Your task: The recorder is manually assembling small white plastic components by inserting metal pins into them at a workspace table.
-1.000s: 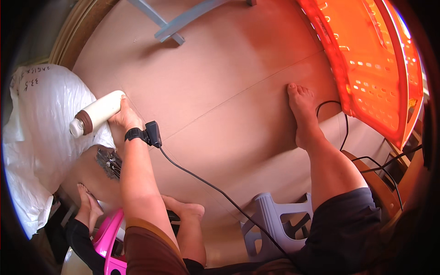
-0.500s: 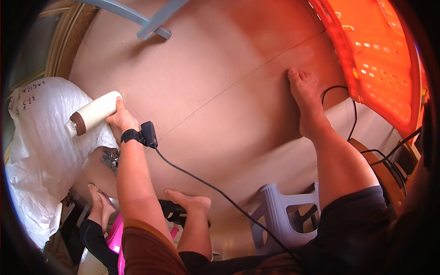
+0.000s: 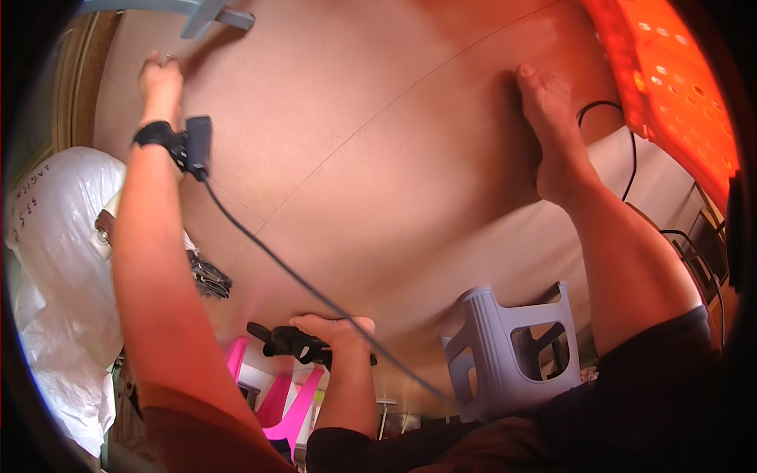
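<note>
At the upper left my left hand (image 3: 162, 79) reaches down to the floor with its fingertips drawn together. A tiny shiny speck shows at the fingertips, too small to name. A black wrist strap (image 3: 160, 135) with a small black box (image 3: 199, 146) and a cable sits on this wrist. The white roll with a brown core (image 3: 104, 225) lies against the white plastic bag (image 3: 67, 236), mostly hidden behind my left forearm. My right hand is out of view.
A grey-blue stand leg (image 3: 213, 16) rests just beyond my left hand. An orange perforated plastic basket (image 3: 670, 87) stands at the right. Below are a lilac stool (image 3: 505, 355), a pink stool (image 3: 288, 406), black sandals (image 3: 296, 343) and a black cable (image 3: 296, 280).
My left hand has let go of the white roll and moved up and left to the floor near the stand leg. The roll now rests by the bag. The view has shifted slightly.
</note>
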The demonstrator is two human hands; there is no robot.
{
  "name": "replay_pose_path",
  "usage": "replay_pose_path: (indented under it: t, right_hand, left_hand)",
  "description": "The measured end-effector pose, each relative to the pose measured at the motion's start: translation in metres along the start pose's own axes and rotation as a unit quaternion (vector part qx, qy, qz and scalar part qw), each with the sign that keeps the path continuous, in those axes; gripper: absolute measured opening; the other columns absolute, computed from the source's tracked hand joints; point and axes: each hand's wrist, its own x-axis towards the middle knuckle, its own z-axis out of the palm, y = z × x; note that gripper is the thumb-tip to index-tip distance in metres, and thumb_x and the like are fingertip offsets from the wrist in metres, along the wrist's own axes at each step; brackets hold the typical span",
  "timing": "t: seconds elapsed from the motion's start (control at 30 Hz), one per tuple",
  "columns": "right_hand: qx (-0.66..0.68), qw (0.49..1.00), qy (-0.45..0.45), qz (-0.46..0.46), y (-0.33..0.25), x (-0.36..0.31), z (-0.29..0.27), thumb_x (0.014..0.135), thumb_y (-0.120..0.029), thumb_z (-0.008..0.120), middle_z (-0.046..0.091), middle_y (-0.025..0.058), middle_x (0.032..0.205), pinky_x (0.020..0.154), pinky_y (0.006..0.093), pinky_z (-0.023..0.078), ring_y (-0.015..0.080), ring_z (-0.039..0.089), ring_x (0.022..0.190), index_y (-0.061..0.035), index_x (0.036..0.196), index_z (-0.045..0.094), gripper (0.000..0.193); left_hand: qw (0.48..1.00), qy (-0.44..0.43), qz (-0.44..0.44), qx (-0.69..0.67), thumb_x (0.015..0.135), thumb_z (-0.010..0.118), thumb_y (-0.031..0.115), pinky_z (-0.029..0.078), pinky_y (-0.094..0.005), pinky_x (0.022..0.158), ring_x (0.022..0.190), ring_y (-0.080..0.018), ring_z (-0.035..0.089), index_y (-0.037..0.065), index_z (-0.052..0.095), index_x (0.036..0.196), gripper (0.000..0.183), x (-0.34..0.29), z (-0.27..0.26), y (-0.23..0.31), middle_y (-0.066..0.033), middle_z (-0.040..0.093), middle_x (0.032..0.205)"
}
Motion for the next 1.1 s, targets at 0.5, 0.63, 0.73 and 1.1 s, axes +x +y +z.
replay_pose_path:
  t: [0.5, 0.63, 0.73, 1.1]
  right_hand:
    - [0.144, 0.943, -0.054, 0.294, -0.024, -0.010, -0.007, 0.091, -0.049, 0.051, 0.034, 0.0010, 0.126, 0.098, 0.0320, 0.034, 0.0170, 0.039, 0.113, -0.0096, 0.119, 0.050, 0.048]
    - [0.118, 0.951, -0.046, 0.284, -0.015, -0.008, -0.006, 0.091, -0.047, 0.051, 0.038, 0.0032, 0.123, 0.096, 0.0338, 0.035, 0.0186, 0.042, 0.111, -0.0086, 0.117, 0.051, 0.046]
    - [0.090, 0.961, -0.045, 0.256, -0.008, -0.004, -0.008, 0.090, -0.042, 0.053, 0.046, 0.0060, 0.118, 0.094, 0.0341, 0.037, 0.0205, 0.045, 0.110, -0.0072, 0.118, 0.051, 0.044]
    - [0.266, 0.922, -0.191, 0.206, -0.100, -0.042, -0.056, 0.094, -0.046, 0.047, 0.048, 0.0169, 0.131, 0.106, 0.0347, 0.035, 0.0251, 0.045, 0.123, -0.0120, 0.130, 0.047, 0.050]
  left_hand:
    - [0.956, -0.036, 0.082, 0.280, 0.086, 0.048, 0.029, 0.048, -0.0448, 0.086, 0.100, -0.0400, 0.060, 0.007, 0.064, 0.103, 0.032, 0.020, 0.005, 0.034, -0.0175, 0.065, 0.105]
    - [0.945, -0.056, 0.075, 0.312, 0.085, 0.049, 0.031, 0.048, -0.0440, 0.086, 0.100, -0.0393, 0.060, 0.008, 0.065, 0.103, 0.033, 0.003, 0.000, 0.049, -0.0175, 0.066, 0.104]
    - [0.984, -0.010, 0.090, 0.152, 0.084, 0.052, 0.035, 0.048, -0.0417, 0.084, 0.096, -0.0365, 0.063, 0.009, 0.067, 0.102, 0.035, -0.040, 0.001, 0.072, -0.0178, 0.067, 0.100]
    - [0.851, -0.350, -0.148, -0.363, 0.097, 0.046, 0.007, 0.048, -0.0239, 0.061, 0.065, -0.0101, 0.055, 0.003, 0.050, 0.095, 0.006, -0.373, -0.180, 0.150, -0.0056, 0.058, 0.079]
